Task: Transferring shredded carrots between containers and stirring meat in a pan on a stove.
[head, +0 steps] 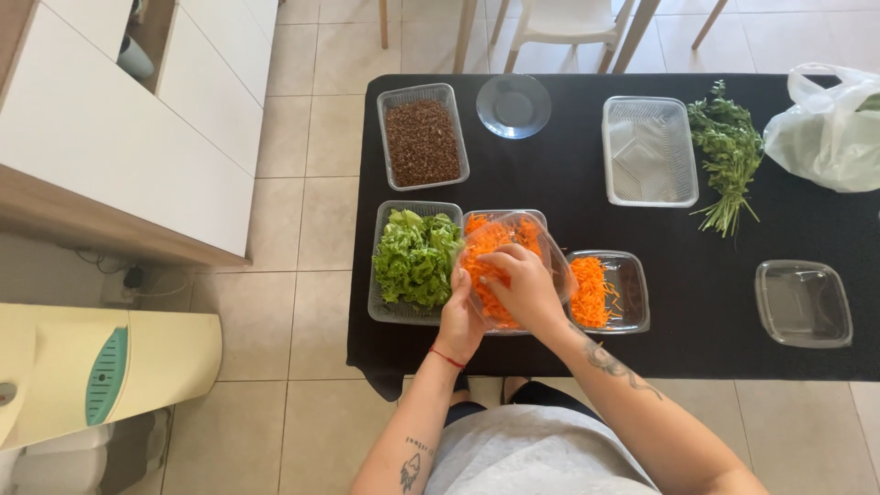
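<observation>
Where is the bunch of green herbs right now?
In the head view the bunch of green herbs lies loose on the black table, far right, between the empty clear tray and the white plastic bag.

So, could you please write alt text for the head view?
Seen from above, a person's left hand and right hand tilt a clear tub of grated carrot over a black table, between a tray of lettuce and a container of carrot.

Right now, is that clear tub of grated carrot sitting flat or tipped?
Tipped. The carrot tub leans between the left hand and right hand, its mouth toward the small tray already holding some carrot.
</observation>
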